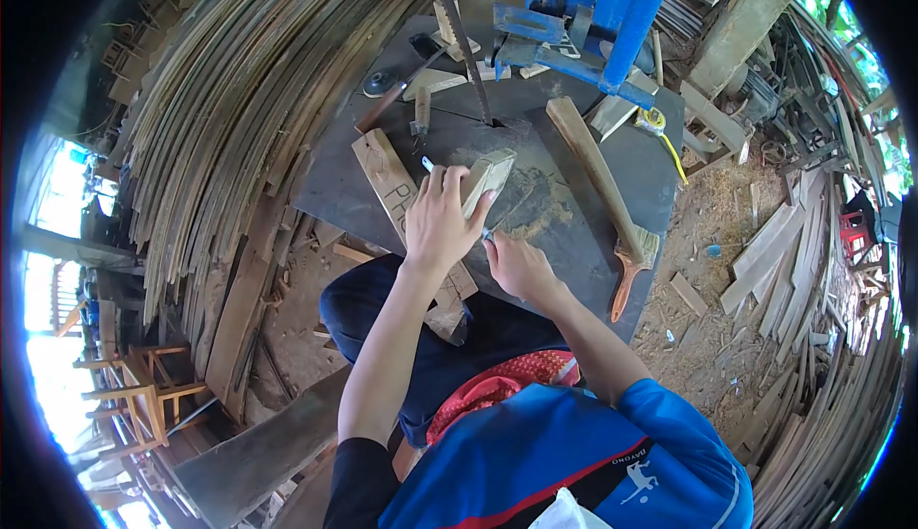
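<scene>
My left hand [438, 218] is closed around a short wooden block [491, 173], its fingers over the left side and its thumb at the near right. The block is tilted over the dark metal table [564, 242]. Close by on the right, my right hand [519, 267] is closed, and a small bluish bit shows at its fingertips; what it grips is mostly hidden. A slim white-and-blue tip [427, 163] pokes out past the left hand's fingers. Under the left hand lies a flat board [381, 167] with dark handwritten marks. Sawdust [540, 206] covers the tabletop beside the block.
A saw blade [463, 46] rises through the table ahead, near a blue machine frame [639, 22]. On the right lie a long wooden bar [595, 170], a wood-handled brush [626, 285] and a yellow tape measure [651, 121]. Long strips of wood [229, 99] are stacked at left.
</scene>
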The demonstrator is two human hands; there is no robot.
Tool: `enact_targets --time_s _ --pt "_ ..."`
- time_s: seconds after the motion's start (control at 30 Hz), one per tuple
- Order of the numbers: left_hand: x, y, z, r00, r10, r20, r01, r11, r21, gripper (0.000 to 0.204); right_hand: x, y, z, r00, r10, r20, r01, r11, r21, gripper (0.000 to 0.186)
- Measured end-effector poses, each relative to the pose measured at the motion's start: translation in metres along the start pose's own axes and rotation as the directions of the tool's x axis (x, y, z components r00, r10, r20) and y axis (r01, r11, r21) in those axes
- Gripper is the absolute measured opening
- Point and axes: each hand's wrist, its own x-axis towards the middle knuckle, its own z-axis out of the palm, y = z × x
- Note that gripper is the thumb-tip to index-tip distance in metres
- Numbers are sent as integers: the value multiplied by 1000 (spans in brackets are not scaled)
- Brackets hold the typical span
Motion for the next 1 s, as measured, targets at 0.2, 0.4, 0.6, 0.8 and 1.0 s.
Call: enact_targets --time_s 0.2,0.4,0.6,0.8,1.0 --pt "31 -1 13 976 213 49 -215 976 28 58 -3 -2 -4 1000 1 -8 -1 1000 13 32" --pt "39 -9 35 928 333 166 -347 936 60 62 -3 1 -1 1000 0 -8 0 1000 26 32" --pt "39 -15 41 919 326 221 -349 934 73 51 -2 2 -3 1000 -10 5 10 1000 -2 30" --pt "40 -7 37 917 315 245 -330 944 20 41 -2 2 -4 1000 11 26 -11 1000 -10 31" --pt "40 -14 39 923 270 272 -283 959 6 37 -1 2 0 999 21 38 -20 1000 -24 31"
